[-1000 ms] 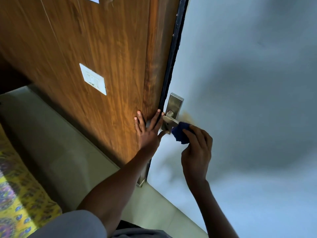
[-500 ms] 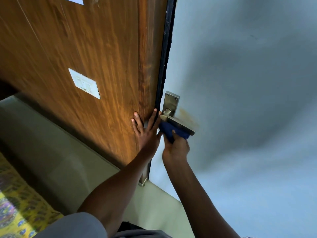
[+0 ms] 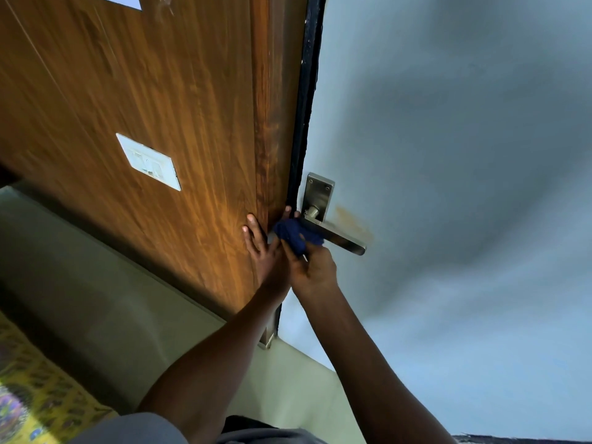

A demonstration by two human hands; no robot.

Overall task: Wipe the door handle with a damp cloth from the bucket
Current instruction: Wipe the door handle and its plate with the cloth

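A steel lever door handle (image 3: 342, 239) on a rectangular backplate (image 3: 317, 193) is fixed to the pale blue door (image 3: 448, 155). A dark blue cloth (image 3: 294, 235) is pressed against the inner end of the lever, near the spindle. My right hand (image 3: 312, 267) grips the cloth from below. My left hand (image 3: 266, 251) lies flat with fingers spread on the wooden panel (image 3: 160, 107) beside the door's black edge. The bucket is out of view.
A white switch plate (image 3: 149, 161) sits on the wooden panel at the left. A rusty stain (image 3: 352, 221) marks the door just above the lever. Beige floor tiles (image 3: 96, 299) lie below, with a yellow patterned fabric (image 3: 35, 395) at the bottom left.
My right hand has slid the cloth along the lever from its outer end toward the spindle. The outer end of the lever is now bare. My left hand stays on the wood.
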